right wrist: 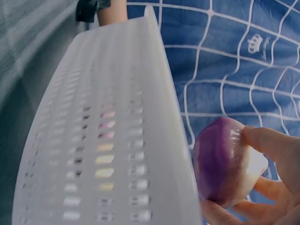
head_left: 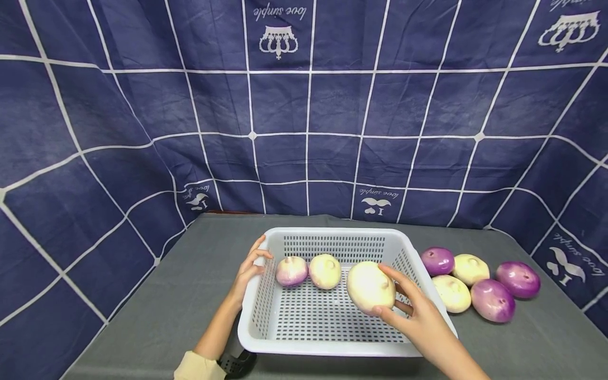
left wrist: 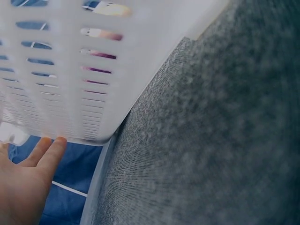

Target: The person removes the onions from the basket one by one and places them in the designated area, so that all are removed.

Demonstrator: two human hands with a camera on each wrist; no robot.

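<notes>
A white-and-purple turnip (head_left: 369, 286) is in my right hand (head_left: 418, 311), held between thumb and fingers above the right part of a white perforated plastic basket (head_left: 332, 349). Its purple underside shows in the right wrist view, where the turnip (right wrist: 220, 161) appears beyond the basket rim. My left hand (head_left: 249, 272) holds the basket's left rim, with some fingers over the edge. Other fingers (left wrist: 50, 159) lie along the outside in the left wrist view. Two turnips rest inside the basket near the back left: one with a purple side (head_left: 292, 271) and one pale (head_left: 325, 272).
To the right of the basket, several turnips lie grouped on the grey cloth (head_left: 180, 295), some purple side up (head_left: 493, 301), others pale side up (head_left: 451, 293). A blue curtain (head_left: 332, 105) with white grid lines hangs behind and along both sides.
</notes>
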